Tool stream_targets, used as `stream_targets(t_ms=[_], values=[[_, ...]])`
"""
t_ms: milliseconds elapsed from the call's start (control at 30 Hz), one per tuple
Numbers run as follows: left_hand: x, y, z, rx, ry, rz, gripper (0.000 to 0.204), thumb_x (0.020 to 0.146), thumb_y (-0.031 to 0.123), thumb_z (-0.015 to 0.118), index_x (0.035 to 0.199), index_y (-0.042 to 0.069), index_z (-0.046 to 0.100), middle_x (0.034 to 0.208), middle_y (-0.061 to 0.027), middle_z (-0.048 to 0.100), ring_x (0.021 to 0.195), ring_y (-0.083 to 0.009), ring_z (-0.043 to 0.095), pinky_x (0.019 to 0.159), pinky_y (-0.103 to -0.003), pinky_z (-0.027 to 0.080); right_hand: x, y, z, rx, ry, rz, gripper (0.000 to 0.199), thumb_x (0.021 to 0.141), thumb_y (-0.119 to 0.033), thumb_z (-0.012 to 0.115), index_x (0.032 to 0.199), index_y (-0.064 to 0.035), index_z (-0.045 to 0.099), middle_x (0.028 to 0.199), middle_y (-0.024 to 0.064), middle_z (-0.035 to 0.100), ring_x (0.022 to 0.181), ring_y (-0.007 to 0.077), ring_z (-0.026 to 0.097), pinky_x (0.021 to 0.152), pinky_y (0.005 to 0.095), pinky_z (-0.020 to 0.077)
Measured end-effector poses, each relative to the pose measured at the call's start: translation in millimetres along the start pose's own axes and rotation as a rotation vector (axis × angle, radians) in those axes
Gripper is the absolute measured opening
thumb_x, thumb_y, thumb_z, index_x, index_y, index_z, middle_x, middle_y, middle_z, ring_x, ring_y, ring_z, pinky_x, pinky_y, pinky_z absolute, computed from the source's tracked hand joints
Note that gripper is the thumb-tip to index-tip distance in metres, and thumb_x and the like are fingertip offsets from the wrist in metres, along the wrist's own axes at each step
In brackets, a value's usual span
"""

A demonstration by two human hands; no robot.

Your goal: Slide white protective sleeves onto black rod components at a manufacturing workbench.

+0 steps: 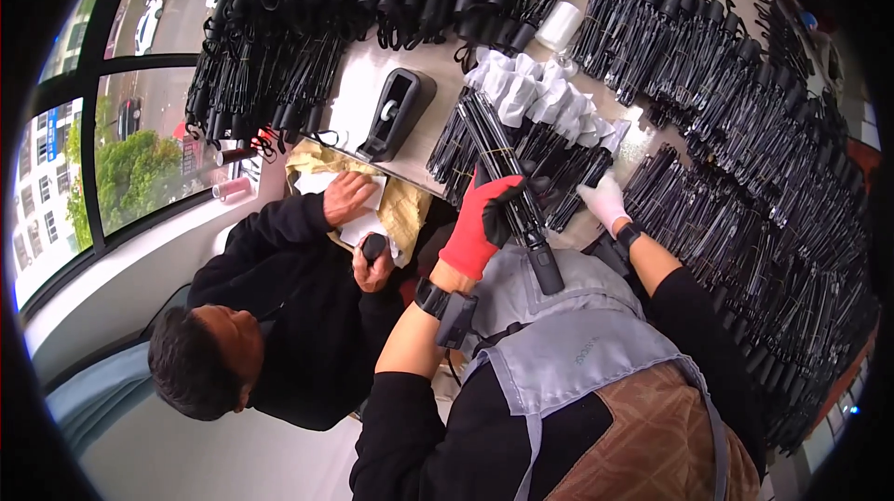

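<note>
My left hand, in a red and black glove, is closed around a black folded umbrella frame. It slants over my lap, handle end down toward me, with a thin band around its ribs. My right hand, in a white glove, grips the near end of another dark umbrella frame at the table's edge; its fingertips are partly hidden. Just beyond my hands, more frames lie in a row, with white crumpled wraps over their far ends.
Dense rows of black umbrella frames cover the table's right and far sides. A black tape dispenser and a white roll stand on it. At left, a co-worker holds a dark object over a yellow sack, beside the window.
</note>
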State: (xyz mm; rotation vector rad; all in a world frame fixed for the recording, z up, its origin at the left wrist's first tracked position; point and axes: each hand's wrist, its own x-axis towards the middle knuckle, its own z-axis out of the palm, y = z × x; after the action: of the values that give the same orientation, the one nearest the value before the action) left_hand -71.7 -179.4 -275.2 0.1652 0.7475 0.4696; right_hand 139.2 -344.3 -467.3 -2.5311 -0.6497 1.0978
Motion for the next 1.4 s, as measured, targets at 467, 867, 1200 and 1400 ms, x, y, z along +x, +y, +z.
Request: stream_targets(t_ms=[467,867,1200,1400], values=[[85.3,229.0,-61.3,1.435,0.55,0.163,0.056,0.074,0.015,0.067,0.127,0.008,0.052,0.081,-0.01,0.064,0.055,-0.0208,0.058,0.051,-0.036,0.048,-13.9,67.5,-58.0,0.112,-0.209,-0.061,0.023,0.084,-0.013,0.063,0.101,0.0007,0.061,0.09,0.0121,0.067,0.084,0.0221,0.064,0.075,0.0347,0.0509],[94.5,140.6,-33.9,1.593,0.215,0.77,0.07,0.077,0.03,0.076,0.135,0.002,0.048,0.126,-0.0202,0.057,0.113,-0.04,0.055,0.098,-0.044,0.042,-18.7,-8.0,-121.5,0.111,-0.05,-0.082,0.028,0.086,-0.019,0.06,0.099,0.0049,0.06,0.086,0.0165,0.067,0.083,0.0272,0.066,0.077,0.0364,0.051],[66.7,-2.8,-56.3,1.97,0.29,0.629,0.122,0.066,0.05,0.081,0.148,-0.007,0.011,0.148,-0.0345,0.021,0.136,-0.0455,0.027,0.111,-0.049,0.025,-11.6,-19.0,-33.3,0.379,-0.202,0.137,0.029,0.084,-0.023,0.064,0.095,0.0037,0.061,0.082,0.0101,0.065,0.073,0.0195,0.062,0.07,0.0337,0.0496],[92.3,-54.7,-43.3,2.138,0.6,0.473,0.134,0.061,0.068,0.075,0.148,-0.007,0.007,0.149,-0.0365,0.018,0.141,-0.0462,0.015,0.112,-0.059,0.014,-0.7,-65.1,-14.0,-0.088,0.094,-0.025,0.054,0.074,-0.042,0.069,0.095,0.0071,0.063,0.091,0.0274,0.067,0.089,0.0407,0.066,0.077,0.0413,0.0536]])
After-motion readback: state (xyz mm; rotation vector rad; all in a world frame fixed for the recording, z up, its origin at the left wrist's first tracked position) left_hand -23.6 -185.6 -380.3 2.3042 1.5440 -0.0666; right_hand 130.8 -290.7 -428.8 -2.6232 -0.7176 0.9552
